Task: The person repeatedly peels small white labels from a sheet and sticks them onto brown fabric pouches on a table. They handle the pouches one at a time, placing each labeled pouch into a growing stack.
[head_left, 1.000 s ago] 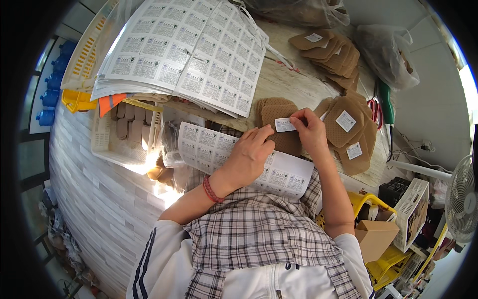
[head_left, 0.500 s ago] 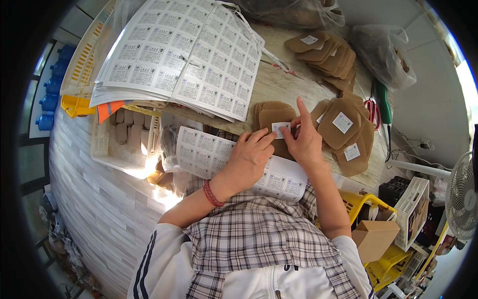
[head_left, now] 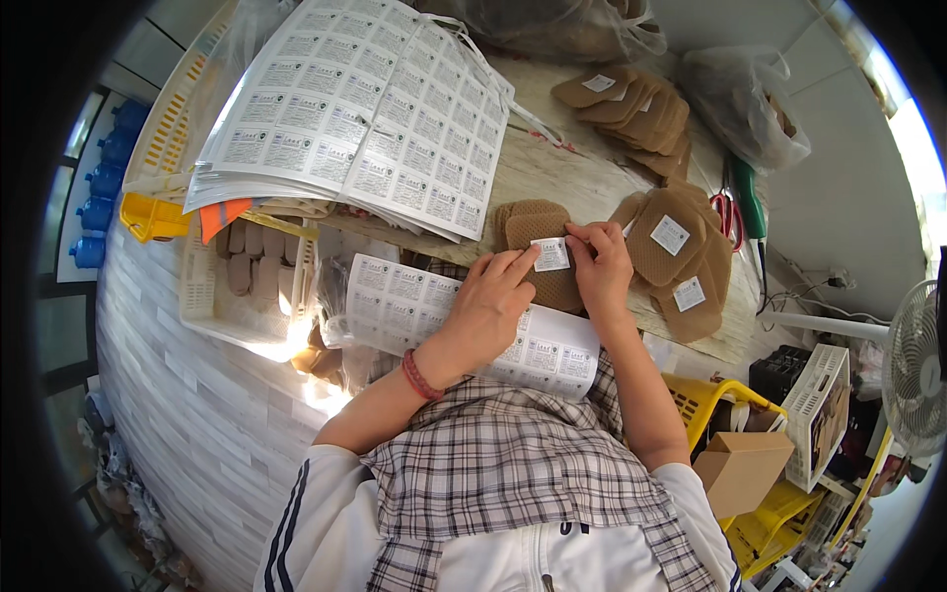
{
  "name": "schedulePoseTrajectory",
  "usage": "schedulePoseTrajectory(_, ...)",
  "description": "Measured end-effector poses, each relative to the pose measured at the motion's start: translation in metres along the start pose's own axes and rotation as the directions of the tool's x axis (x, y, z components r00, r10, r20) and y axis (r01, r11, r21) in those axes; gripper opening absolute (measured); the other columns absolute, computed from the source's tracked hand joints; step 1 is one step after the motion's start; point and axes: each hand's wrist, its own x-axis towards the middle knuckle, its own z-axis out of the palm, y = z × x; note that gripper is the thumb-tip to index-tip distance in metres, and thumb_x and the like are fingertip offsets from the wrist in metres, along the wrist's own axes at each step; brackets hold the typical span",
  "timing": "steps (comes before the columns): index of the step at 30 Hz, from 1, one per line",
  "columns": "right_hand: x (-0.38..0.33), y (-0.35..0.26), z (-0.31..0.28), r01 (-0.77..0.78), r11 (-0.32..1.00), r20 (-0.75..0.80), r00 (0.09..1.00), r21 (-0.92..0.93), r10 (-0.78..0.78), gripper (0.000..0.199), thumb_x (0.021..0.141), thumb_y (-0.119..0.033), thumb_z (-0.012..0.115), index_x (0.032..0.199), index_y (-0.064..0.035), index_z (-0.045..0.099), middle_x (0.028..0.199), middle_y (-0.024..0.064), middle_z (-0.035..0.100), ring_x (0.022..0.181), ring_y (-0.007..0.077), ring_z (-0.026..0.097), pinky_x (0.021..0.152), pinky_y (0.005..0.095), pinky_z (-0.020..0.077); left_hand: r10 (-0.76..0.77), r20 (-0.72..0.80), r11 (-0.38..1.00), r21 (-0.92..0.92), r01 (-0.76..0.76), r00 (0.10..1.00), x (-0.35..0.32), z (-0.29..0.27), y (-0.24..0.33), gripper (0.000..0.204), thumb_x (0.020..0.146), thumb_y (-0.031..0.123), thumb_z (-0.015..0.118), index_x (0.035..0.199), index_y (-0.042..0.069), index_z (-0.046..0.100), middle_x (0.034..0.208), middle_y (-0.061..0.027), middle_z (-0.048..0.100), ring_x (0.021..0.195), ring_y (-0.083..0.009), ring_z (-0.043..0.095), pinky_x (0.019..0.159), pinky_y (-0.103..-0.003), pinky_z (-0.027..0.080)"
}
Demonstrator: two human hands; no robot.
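A white printed label (head_left: 552,254) lies on the top pad (head_left: 558,283) of a stack of rounded, textured brown pads. My left hand (head_left: 490,308) reaches in from the left with fingers stretched out, its fingertips on the label's left side. The fingers of my right hand (head_left: 603,268) are bent and pinched together at the label's right edge. Beneath my left hand a curled sheet of labels (head_left: 404,299) lies across the table's near edge. Right of my right hand, several pads (head_left: 681,259) overlap, two showing labels on top.
A thick stack of label sheets (head_left: 335,118) covers the table's left. More brown pads (head_left: 641,116) lie at the back beside a plastic bag (head_left: 745,109). Red-handled scissors (head_left: 727,217) and a green-handled tool (head_left: 752,202) are at the right. A fan (head_left: 912,380) stands farther right.
My right index finger, raised before, has come down, and the fingers now meet at the label's right edge. The label lies flatter across the top pad. My left hand has barely moved.
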Motion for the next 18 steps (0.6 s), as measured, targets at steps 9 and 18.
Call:
schedulePoseTrajectory(9, 0.002, 0.020, 0.000, -0.174, 0.919, 0.036, 0.984, 0.354, 0.173, 0.015, 0.087, -0.005, 0.073, 0.101, -0.0036, 0.068, 0.098, 0.0030, 0.064, 0.069, 0.0081, 0.057, 0.065, 0.0251, 0.0492, 0.028, 0.007, 0.994, -0.106, -0.027, 1.000, 0.001, -0.005, -0.004, 0.011, 0.086, 0.004, 0.056, 0.080, -0.004, 0.061, 0.144, -0.0251, 0.050, 0.135, -0.0385, 0.044, 0.112, -0.050, 0.035)
schedulePoseTrajectory(18, 0.002, 0.006, -0.011, -0.250, 0.730, 0.117, 0.966, 0.636, 0.229, 0.064, 0.084, 0.004, 0.074, 0.142, -0.0015, 0.048, 0.115, 0.0104, 0.062, 0.080, 0.0086, 0.060, 0.074, 0.0244, 0.0538, 0.050, 0.020, 0.981, -0.186, -0.046, 0.999, -0.005, -0.002, -0.012, 0.010, 0.088, 0.006, 0.065, 0.081, -0.001, 0.062, 0.150, -0.0230, 0.045, 0.143, -0.0391, 0.038, 0.114, -0.048, 0.035)
